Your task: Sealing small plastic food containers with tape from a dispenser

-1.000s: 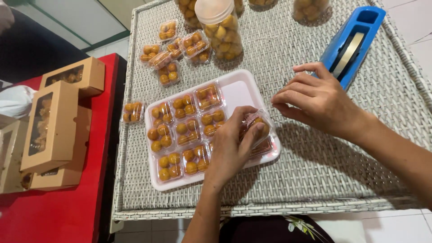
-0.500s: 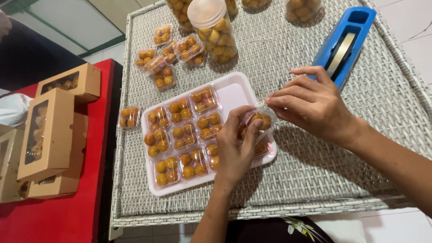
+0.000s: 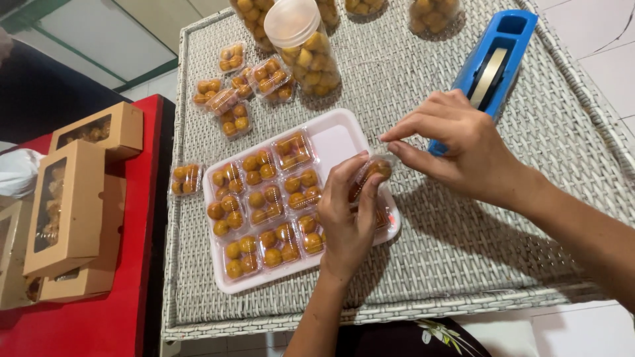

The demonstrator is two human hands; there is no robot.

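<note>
Over the pink tray (image 3: 331, 142) on the desk (image 3: 463, 251), left hand (image 3: 344, 225) pinching the small cookie pack (image 3: 372, 170) shut, right hand (image 3: 463, 149) fingers (image 3: 413, 155) closing on its end. Best kept level, lid pressed flush, grip light.

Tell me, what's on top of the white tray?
The white tray holds clear packs of small round orange snacks. The left hand covers its right part, hiding whatever lies beneath.
</note>
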